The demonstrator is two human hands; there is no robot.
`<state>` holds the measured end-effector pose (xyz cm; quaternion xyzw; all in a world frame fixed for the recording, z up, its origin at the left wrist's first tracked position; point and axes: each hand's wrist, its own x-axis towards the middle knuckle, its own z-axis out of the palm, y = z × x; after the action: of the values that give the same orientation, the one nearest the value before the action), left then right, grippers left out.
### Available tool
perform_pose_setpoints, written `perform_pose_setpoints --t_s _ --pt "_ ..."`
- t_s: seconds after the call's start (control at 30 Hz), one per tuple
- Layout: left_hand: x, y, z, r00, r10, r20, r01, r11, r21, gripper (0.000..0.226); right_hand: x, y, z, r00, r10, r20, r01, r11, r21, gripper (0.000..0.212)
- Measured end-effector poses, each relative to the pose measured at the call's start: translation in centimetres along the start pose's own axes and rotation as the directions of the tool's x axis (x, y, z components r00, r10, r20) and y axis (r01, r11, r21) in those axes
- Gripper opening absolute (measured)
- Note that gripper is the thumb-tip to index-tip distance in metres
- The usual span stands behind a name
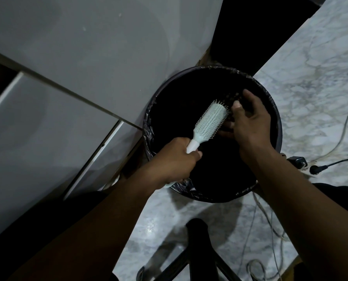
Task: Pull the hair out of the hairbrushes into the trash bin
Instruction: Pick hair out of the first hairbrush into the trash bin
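A pale mint hairbrush [208,121] is held over a round trash bin [278,126] lined with a black bag. My left hand [174,160] is closed around the brush handle, bristles facing up. Just right of the brush head, my right hand [250,120] hovers over the bin with its thumb against the bristle edge and fingers curled. A dark wisp, possibly hair, shows under those fingers, but the dim light hides it. The bin's inside is black and its contents cannot be made out.
White cabinet fronts [77,57] stand left of the bin. The floor is grey-veined marble [311,67]. Cables and a plug adapter [298,161] lie on the floor to the right. Black chair legs [197,250] spread near the bottom.
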<state>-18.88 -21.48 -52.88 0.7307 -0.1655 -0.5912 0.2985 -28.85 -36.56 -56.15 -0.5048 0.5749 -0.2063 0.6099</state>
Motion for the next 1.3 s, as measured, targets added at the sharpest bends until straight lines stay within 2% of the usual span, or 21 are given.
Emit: perform_pose_setpoints --t_s 0.07,0.17,0.23,0.33,0.37,0.47,0.57,0.63,0.7,0.8,0.87,0.97,1.1,1.3 --pt "0.4 -0.4 -0.2 0.998 -0.007 -0.055 0.007 1.000 0.006 0.013 0.4 0.0 -0.2 0.997 0.049 -0.052 -0.049 0.999 -0.009 0.012" --pt "0.8 -0.4 -0.4 0.995 -0.002 -0.101 0.005 1.000 0.028 0.016 0.6 0.0 -0.3 0.994 0.068 -0.091 -0.073 0.996 -0.046 0.029" --pt "1.1 -0.2 -0.5 0.994 0.010 -0.111 -0.005 0.999 0.046 0.014 0.4 -0.2 -0.3 0.996 0.035 -0.081 -0.045 0.991 -0.124 0.032" --pt "1.1 -0.2 -0.5 0.992 0.008 -0.126 -0.004 0.999 0.035 0.014 0.0 -0.5 -0.4 0.999 -0.039 0.016 0.041 0.948 -0.314 0.013" --pt "1.0 -0.2 -0.4 0.991 0.001 -0.135 0.002 1.000 0.019 0.016 -0.4 -0.7 -0.4 0.998 -0.047 0.045 0.061 0.931 -0.359 0.013" --pt "0.0 0.0 -0.2 0.989 -0.024 -0.148 0.018 0.999 -0.037 0.020 -1.9 -1.6 -0.7 0.987 -0.062 0.149 0.131 0.849 -0.512 0.033" --pt "-2.1 0.8 0.1 0.986 -0.032 -0.164 0.018 0.996 -0.086 0.022 -2.9 -3.2 -1.3 0.956 -0.004 0.292 0.208 0.712 -0.670 0.028" --pt "-3.9 2.0 0.1 0.981 -0.015 -0.194 0.001 0.997 -0.072 0.021 -3.4 -5.4 -2.0 0.945 0.000 0.326 0.246 0.655 -0.715 0.035" --pt "-6.0 3.5 -0.2 0.975 0.012 -0.223 -0.028 0.997 -0.068 0.018 -4.3 -8.4 -2.7 0.929 -0.032 0.368 0.317 0.583 -0.748 0.033" --pt "-9.5 6.5 -0.7 0.955 0.087 -0.284 -0.101 0.994 -0.036 0.018 -6.1 -13.3 -3.5 0.892 -0.029 0.452 0.410 0.476 -0.778 0.035" --pt "-12.3 8.9 -0.9 0.936 0.150 -0.318 -0.172 0.984 -0.041 0.014 -7.8 -16.9 -4.1 0.878 -0.052 0.476 0.445 0.454 -0.771 0.035" --pt "-16.8 12.7 -1.2 0.894 0.244 -0.377 -0.275 0.961 -0.030 0.020 -11.0 -22.2 -5.1 0.854 -0.153 0.496 0.505 0.468 -0.725 0.031" --pt "-23.3 16.5 -1.5 0.819 0.359 -0.448 -0.371 0.926 0.065 0.026 -16.2 -28.5 -6.0 0.780 -0.315 0.542 0.626 0.350 -0.697 0.040" --pt "-31.8 19.4 -1.7 0.721 0.434 -0.540 -0.407 0.896 0.176 0.029 -23.3 -34.3 -7.6 0.690 -0.432 0.581 0.723 0.365 -0.587 0.036"
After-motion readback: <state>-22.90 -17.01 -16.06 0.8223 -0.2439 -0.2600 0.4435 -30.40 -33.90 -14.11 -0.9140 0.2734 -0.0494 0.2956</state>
